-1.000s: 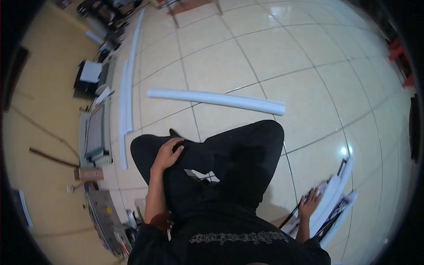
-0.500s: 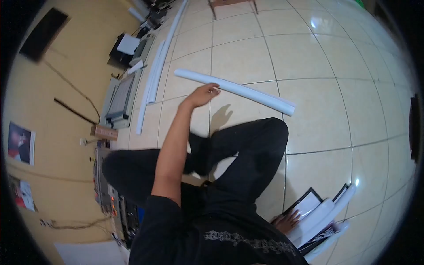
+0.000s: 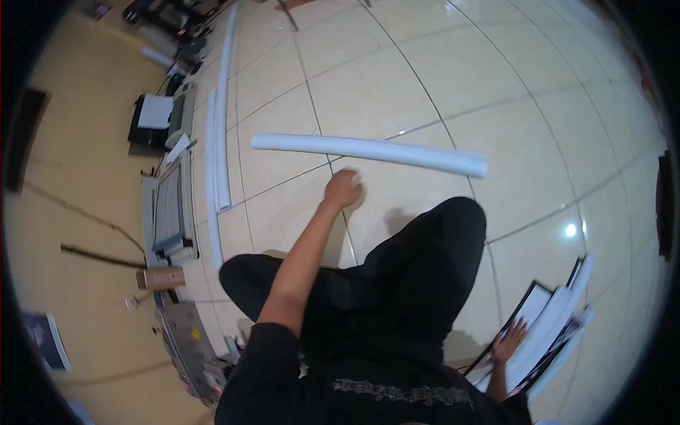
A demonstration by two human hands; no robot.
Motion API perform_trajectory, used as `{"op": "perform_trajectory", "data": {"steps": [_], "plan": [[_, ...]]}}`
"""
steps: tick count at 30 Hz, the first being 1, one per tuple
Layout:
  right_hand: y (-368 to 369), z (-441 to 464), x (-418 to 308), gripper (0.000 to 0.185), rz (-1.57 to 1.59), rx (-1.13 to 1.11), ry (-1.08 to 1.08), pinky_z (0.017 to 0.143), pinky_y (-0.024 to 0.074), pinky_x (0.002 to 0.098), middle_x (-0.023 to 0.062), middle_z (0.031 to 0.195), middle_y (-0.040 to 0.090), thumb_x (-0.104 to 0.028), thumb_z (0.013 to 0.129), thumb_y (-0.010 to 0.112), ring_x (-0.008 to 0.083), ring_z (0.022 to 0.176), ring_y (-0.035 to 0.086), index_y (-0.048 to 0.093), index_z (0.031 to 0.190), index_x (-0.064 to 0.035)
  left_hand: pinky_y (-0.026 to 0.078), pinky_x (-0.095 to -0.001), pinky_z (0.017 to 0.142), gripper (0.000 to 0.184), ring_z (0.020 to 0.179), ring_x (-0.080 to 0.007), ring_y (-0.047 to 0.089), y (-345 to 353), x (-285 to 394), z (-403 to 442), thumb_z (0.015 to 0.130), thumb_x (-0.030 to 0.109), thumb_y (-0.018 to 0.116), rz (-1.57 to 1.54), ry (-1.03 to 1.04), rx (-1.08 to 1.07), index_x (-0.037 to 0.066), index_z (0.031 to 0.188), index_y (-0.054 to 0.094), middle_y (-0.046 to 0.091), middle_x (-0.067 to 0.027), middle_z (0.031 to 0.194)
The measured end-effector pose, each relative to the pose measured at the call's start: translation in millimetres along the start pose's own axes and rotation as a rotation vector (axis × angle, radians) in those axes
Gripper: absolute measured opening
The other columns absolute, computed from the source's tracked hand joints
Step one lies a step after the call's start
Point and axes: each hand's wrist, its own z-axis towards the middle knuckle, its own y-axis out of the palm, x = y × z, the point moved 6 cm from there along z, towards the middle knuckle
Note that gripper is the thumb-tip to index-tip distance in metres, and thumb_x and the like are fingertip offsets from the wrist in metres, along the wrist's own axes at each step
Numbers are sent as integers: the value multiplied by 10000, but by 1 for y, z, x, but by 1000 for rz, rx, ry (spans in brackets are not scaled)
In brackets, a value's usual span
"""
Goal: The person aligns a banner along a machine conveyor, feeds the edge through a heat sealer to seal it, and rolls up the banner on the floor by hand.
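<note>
My left hand (image 3: 344, 189) is over the tiled floor in front of my knees, its fingers curled in and slightly blurred, with nothing visible in them. Just beyond it a long white roll (image 3: 372, 150) lies crosswise on the floor, apart from the hand. Low on the right, my right hand (image 3: 509, 342) rests with fingers spread on a black-edged white panel (image 3: 533, 306). Beside that panel lie several white rolls (image 3: 549, 331) and dark printed sheets.
More long white rolls (image 3: 224, 120) lie along the left side of the floor. A grey machine (image 3: 173, 212), a brown box (image 3: 161, 278) and a dark device with white paper (image 3: 154, 112) stand near the yellow wall (image 3: 85, 205). My bent knees are below the crosswise roll.
My left hand went from my knee to the crosswise roll, then drew back toward me, its fingers now curled. My right hand stays by the panel and rolls. The head view has shifted.
</note>
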Motion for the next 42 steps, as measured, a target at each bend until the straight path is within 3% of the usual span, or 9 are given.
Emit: {"op": "perform_trajectory", "data": {"steps": [11, 16, 19, 21, 23, 26, 30, 38, 42], "plan": [[-43, 61, -11, 708, 38, -449, 165, 1151, 198, 558, 229, 1523, 300, -135, 795, 628, 407, 1426, 241, 358, 1437, -15, 46, -607, 1156, 816, 1482, -362, 31, 58, 20, 51, 905, 439, 536, 290, 250, -62, 167, 1552, 119, 49, -163, 1608], [-57, 272, -79, 418, 658, 406, 165, 1000, 450, 374, 178, 1333, 506, -46, 891, 558, 305, 1219, 524, 496, 1301, 4, 27, -586, 1164, 768, 1484, -355, 31, 78, -1, -28, 912, 415, 547, -11, 182, -102, 137, 1536, 197, 59, -169, 1606], [-111, 338, -408, 576, 315, 209, -573, 1051, 386, 436, 205, 1375, 473, -115, 800, 666, 376, 1284, 436, 485, 1345, -75, 220, -568, 1132, 698, 1415, -333, 291, 56, -25, -45, 912, 389, 597, -49, 267, -34, 93, 1480, 321, 303, -185, 1529], [-78, 335, -502, 807, 166, -66, -778, 1101, 278, 564, 196, 1460, 394, -276, 687, 741, 389, 1339, 368, 422, 1416, -145, 380, -492, 972, 648, 1171, -285, 481, 51, -80, -33, 885, 326, 661, -922, -261, 94, 54, 1404, 383, 486, -161, 1319], [-46, 329, -533, 827, 35, -179, -755, 1091, 236, 640, 169, 1461, 394, -281, 681, 733, 370, 1331, 380, 403, 1434, -185, 511, -406, 792, 649, 914, -251, 604, 54, -129, -40, 873, 240, 707, -1628, -732, 443, 39, 1382, 359, 613, -123, 1118], [-27, 347, -529, 777, 154, -132, -644, 1084, 231, 662, 110, 1423, 449, -196, 697, 707, 340, 1308, 411, 424, 1420, -220, 503, -424, 912, 606, 1117, -282, 580, 69, -211, -35, 915, 289, 642, -2049, -839, 787, 66, 1390, 340, 563, -132, 1257], [-42, 360, -486, 658, 154, -190, -674, 1084, 232, 670, 32, 1356, 526, -70, 751, 633, 301, 1265, 463, 481, 1368, -240, 524, -432, 897, 571, 1103, -284, 594, 39, -255, -11, 873, 276, 716, -1891, -852, 722, 86, 1303, 392, 584, -125, 1211], [-73, 397, -318, 654, 43, -391, -30, 1077, 249, 667, 70, 1463, 422, -265, 735, 732, 360, 1336, 370, 504, 1348, -245, 586, -431, 791, 456, 1022, -289, 651, 30, -183, 43, 812, -16, 714, -1670, -885, 616, 63, 1229, 546, 636, -108, 1176], [-19, 361, -144, 884, 530, 65, 1103, 1076, 235, 680, 105, 1571, 201, -391, 756, 753, 386, 1407, 244, 286, 1482, -201, 557, -511, 865, 512, 1077, -371, 623, 70, -188, 66, 878, 68, 650, -1761, -718, 543, -1, 1334, 426, 598, -211, 1233]]}}
